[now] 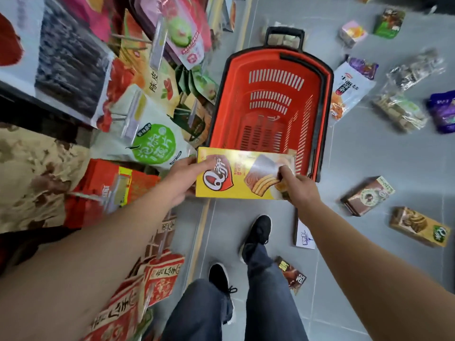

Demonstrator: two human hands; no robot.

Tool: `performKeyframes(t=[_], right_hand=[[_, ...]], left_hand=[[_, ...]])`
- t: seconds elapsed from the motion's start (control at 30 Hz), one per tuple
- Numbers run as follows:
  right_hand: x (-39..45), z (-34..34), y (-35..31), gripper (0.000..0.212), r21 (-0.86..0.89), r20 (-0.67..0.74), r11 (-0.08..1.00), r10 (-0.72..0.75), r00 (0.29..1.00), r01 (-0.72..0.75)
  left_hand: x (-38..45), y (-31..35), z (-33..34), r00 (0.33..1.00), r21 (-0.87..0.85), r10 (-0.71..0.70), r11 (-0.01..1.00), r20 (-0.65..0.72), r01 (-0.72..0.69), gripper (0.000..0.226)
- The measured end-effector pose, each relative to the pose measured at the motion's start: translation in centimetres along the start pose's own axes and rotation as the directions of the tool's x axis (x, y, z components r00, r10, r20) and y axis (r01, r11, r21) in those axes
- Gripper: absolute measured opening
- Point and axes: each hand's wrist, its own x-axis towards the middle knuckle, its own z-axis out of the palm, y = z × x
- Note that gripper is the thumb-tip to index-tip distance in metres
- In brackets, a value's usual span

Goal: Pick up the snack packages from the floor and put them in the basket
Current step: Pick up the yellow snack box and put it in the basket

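A flat yellow snack box (242,174) hangs level over the near rim of the red basket (325,114), which stands on the grey floor and looks empty. My left hand (183,179) grips the box's left edge. My right hand (296,187) pinches its right end, fingers curled over the front. Several snack packages lie on the floor to the right: a brown box (366,195), a gold-brown box (419,226), a white and purple bag (349,87), clear bags (400,112) and a small dark pack (291,274) near my feet.
Store shelves packed with bagged snacks (152,143) run along the left, close to the basket. The basket's black pull handle (284,36) sticks out at its far end. My feet in black shoes (257,232) stand just behind the basket. A white card (304,238) lies on the floor.
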Motion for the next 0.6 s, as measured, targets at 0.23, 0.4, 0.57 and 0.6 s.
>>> performKeyframes(t=[0.23, 0.4, 0.57, 0.6], right_hand=[[6.4, 3.7, -3.6, 0.044, -0.21, 0.172, 0.974, -0.053, 0.984, 0.089], [10.5, 7.3, -3.8, 0.055, -0.217, 0.356, 0.966, -0.058, 0.933, 0.143], [14.8, 9.7, -2.6, 0.061, -0.265, 0.39, 0.959, 0.01, 0.921, 0.102], [15.1, 10.0, -2.2, 0.063, -0.276, 0.409, 0.956, 0.021, 0.912, 0.102]], left_hand=[[6.6, 3.4, 1.6, 0.99, 0.109, 0.081, 0.992, -0.117, -0.068, 0.028], [12.3, 3.7, 2.8, 0.987, 0.247, 0.08, 0.968, -0.14, -0.043, 0.043], [18.6, 2.5, 6.5, 0.993, 0.35, 0.059, 0.936, -0.101, -0.02, 0.054], [19.4, 2.1, 7.1, 0.993, 0.362, 0.061, 0.932, -0.105, -0.018, 0.057]])
